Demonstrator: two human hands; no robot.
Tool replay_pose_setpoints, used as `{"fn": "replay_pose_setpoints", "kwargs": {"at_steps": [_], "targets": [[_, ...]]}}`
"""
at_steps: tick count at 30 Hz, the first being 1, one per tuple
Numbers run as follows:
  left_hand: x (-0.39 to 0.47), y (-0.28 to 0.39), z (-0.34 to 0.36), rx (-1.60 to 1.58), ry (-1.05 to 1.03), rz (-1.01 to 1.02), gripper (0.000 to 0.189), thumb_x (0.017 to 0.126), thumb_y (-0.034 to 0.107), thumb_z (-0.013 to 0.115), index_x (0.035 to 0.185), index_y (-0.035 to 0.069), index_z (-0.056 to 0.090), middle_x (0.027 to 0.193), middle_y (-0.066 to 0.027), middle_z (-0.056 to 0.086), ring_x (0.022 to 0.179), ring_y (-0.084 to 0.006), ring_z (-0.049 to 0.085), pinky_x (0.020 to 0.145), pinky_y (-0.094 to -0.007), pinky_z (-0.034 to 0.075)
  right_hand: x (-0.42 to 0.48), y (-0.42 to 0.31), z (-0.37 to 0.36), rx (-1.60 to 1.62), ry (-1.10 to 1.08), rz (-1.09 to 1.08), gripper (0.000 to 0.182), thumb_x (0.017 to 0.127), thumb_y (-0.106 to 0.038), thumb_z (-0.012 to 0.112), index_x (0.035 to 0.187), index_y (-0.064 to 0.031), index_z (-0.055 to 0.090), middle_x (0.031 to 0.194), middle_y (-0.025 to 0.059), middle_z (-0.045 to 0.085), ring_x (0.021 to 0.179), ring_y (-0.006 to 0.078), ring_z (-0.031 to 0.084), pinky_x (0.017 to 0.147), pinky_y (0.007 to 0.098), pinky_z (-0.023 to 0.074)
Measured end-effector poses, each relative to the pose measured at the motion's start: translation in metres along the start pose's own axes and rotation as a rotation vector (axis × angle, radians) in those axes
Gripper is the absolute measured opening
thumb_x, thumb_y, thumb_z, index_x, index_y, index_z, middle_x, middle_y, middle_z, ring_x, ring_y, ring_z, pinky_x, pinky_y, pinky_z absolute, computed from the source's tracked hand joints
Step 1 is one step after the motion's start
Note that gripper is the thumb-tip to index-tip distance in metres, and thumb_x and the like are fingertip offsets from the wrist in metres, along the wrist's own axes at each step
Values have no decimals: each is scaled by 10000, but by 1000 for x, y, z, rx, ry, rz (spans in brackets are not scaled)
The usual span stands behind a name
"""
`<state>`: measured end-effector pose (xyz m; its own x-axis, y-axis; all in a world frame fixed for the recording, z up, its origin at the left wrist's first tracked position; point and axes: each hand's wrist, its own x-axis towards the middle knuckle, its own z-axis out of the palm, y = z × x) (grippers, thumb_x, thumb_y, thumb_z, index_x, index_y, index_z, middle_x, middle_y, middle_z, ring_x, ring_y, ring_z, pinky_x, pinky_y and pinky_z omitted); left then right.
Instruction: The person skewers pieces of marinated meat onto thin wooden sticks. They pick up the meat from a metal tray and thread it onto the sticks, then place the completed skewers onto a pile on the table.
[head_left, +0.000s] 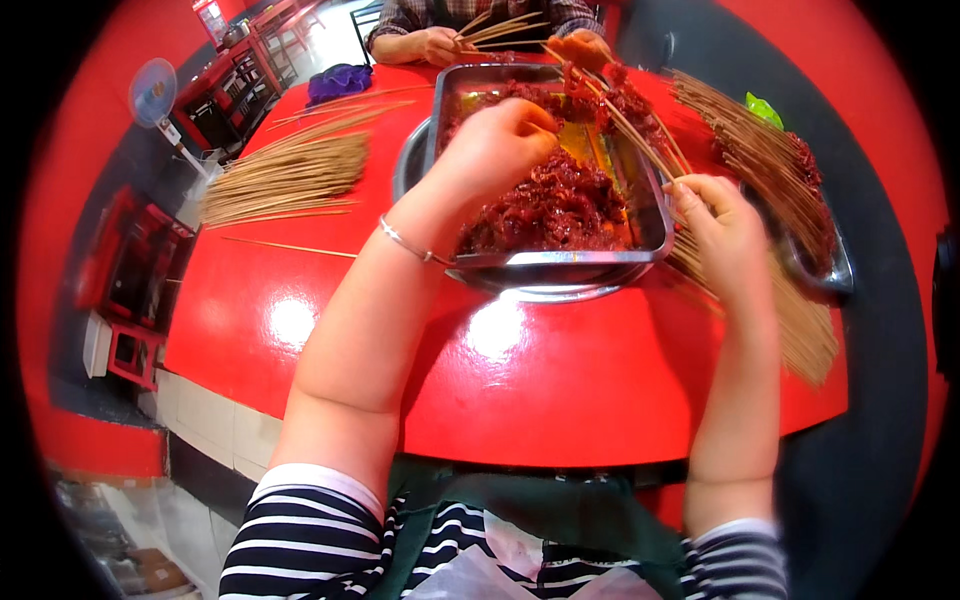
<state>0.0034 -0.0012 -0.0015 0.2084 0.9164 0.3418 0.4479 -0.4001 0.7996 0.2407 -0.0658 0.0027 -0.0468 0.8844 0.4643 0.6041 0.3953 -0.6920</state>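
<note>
A rectangular metal tray (555, 259) holds dark red pieces of raw meat (551, 206) in orange-tinted liquid. Above its left part hovers my left hand (510, 139), fingers curled inward; whether anything is pinched in them is hidden. My right hand (716, 214), beyond the tray's right rim, grips the near ends of thin wooden skewers (641, 139). The skewers slant up and away over the tray, and red meat shows around their far part. Under the tray a round metal basin (551, 291) partly shows.
Bundles of bare skewers lie at the left (292, 176) and under my right forearm (802, 330). At far right, skewers (757, 150) with meat rest on a metal tray (840, 259). Opposite, a person's hand (442, 46) holds skewers. A purple cloth (339, 82) lies on the red table (540, 405).
</note>
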Motion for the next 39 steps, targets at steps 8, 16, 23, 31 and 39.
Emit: {"fn": "replay_pose_setpoints", "kwargs": {"at_steps": [8, 16, 23, 31, 39], "targets": [[-20, 6, 19, 653, -476, 204, 199, 726, 134, 613, 902, 48, 647, 819, -170, 637, 779, -341, 604, 697, -380, 474, -1, -3, 0, 12, -1, 13, 176, 856, -139, 589, 921, 19, 634, 774, 62, 522, 702, 136, 507, 647, 262, 416], [-5, 9, -6, 248, -134, 98, 168, 787, 107, 573, 906, 6, 633, 777, -100, 633, 709, -152, 583, 654, -292, 466, -1, -4, -3, 14, -25, 31, 183, 856, -143, 591, 920, 22, 633, 758, 65, 519, 690, 139, 508, 634, 265, 417], [1, 7, -13, -401, 69, -104, 188, 883, 112, 563, 1009, -19, 611, 874, -35, 637, 793, -89, 586, 690, -213, 473, -1, -10, -2, 31, -30, 65, 178, 856, -141, 595, 905, 24, 636, 770, 65, 522, 669, 134, 514, 609, 264, 423], [7, -3, -11, -756, 246, -73, 185, 896, 47, 507, 1048, -49, 547, 967, -112, 623, 832, -157, 619, 758, -259, 515, -1, -5, -3, 4, -41, -11, 148, 837, -112, 612, 881, 26, 642, 793, 67, 542, 712, 139, 528, 635, 261, 430], [13, -15, -3, -503, 499, 89, 139, 806, 35, 579, 930, -26, 572, 803, -84, 618, 679, -107, 547, 627, -237, 449, -4, -12, -4, 11, -150, 24, 140, 825, -106, 609, 862, 25, 642, 799, 87, 562, 752, 159, 549, 676, 272, 438]]}}
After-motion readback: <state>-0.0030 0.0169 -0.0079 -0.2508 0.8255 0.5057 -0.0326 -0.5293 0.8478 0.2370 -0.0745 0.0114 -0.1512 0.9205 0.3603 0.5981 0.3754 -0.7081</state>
